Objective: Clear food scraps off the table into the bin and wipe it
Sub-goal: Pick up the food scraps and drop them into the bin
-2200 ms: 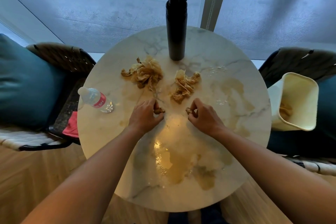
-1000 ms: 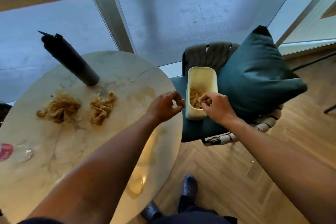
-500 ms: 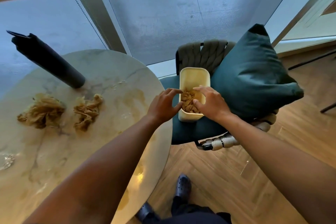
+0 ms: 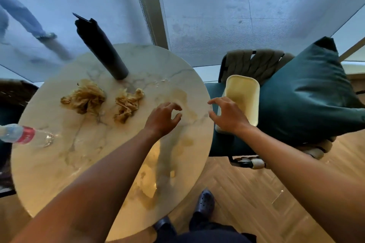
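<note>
My left hand (image 4: 162, 118) hovers over the table (image 4: 59, 163) near its right edge, fingers loosely curled, holding nothing. My right hand (image 4: 230, 117) hangs spread and empty between that edge and the bin (image 4: 242, 94) on the chair. Two scrap heaps (image 4: 85, 97) lie toward the far edge.

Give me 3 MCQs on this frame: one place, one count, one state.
1. Where is the bin?
A. on the table
B. on the chair seat right of the table
C. on the floor

2. How many scrap piles lie on the table?
A. one
B. two
C. four

3. What are the hands doing?
A. both empty, fingers loosely curled
B. both gripping scraps
C. left holding the flask

Key:
1 B, bin sits beside the cushion.
2 B, left pile and right pile.
3 A, left hand and right hand hold nothing.
</note>
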A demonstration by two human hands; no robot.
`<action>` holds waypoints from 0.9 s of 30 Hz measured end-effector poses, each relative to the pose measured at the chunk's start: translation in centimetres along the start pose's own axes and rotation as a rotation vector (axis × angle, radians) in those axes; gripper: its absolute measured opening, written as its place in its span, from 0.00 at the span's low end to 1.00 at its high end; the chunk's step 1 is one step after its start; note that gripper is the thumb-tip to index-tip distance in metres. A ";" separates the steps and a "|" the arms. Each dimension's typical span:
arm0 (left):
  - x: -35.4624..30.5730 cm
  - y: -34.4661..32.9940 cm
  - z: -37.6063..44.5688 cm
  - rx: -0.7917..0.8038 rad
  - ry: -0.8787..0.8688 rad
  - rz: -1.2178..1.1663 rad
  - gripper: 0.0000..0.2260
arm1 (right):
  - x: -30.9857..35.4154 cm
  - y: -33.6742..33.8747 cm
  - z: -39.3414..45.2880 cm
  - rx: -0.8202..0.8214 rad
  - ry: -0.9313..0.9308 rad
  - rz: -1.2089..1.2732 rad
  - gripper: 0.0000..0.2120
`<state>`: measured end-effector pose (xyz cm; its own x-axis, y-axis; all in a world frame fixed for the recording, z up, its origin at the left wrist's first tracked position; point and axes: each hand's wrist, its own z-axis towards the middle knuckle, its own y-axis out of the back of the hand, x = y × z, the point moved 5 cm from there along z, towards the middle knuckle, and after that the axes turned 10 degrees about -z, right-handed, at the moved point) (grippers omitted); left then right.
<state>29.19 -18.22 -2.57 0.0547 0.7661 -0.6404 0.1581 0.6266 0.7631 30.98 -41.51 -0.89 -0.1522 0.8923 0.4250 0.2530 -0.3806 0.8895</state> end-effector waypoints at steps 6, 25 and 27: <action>6.0 4.3 -4.1 -0.059 0.089 0.028 0.09 | 6.6 -2.4 0.6 0.013 0.093 -0.009 0.16; 17.4 8.8 -8.7 0.084 0.434 0.143 0.27 | 19.0 -9.8 2.9 0.135 0.164 -0.045 0.17; 17.8 8.8 -9.0 0.116 0.392 0.192 0.22 | 19.8 -10.5 3.2 0.150 0.166 -0.049 0.17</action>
<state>22.64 2.20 -6.43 -0.2803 0.8774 -0.3894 0.2919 0.4644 0.8361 28.36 -19.14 -2.34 -0.3202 0.8519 0.4145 0.3789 -0.2859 0.8802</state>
